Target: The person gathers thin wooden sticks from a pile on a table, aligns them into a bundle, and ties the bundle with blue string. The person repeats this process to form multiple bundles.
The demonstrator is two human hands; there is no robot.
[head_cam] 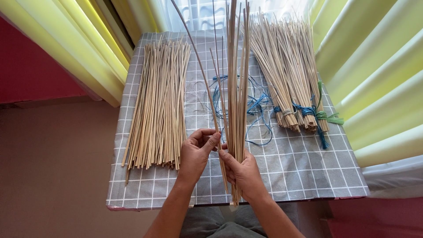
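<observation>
Right hand (243, 171) closed around a bunch of thin sticks (238, 101), held upright over the near-middle of the grey checked cloth (304, 167). Left hand (196, 154) just beside it — thumb and fingers pinching a single stick (198, 61) out of the bunch. Loose stick pile (158, 105) lies left, tied bundles (288, 75) right, blue string (257, 105) between.

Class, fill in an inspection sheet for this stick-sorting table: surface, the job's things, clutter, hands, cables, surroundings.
Surface: grey checked cloth over a small table.
Job's things: upright handful of thin sticks; one long bent stick beside it.
Clutter: loose stick pile lying left; tied stick bundles right; tangled blue string in the middle.
Hands: left hand pinches single sticks; right hand has its grip around the handful.
Cables: nothing seen.
Surroundings: yellow curtains both sides, red wall, brown floor.
</observation>
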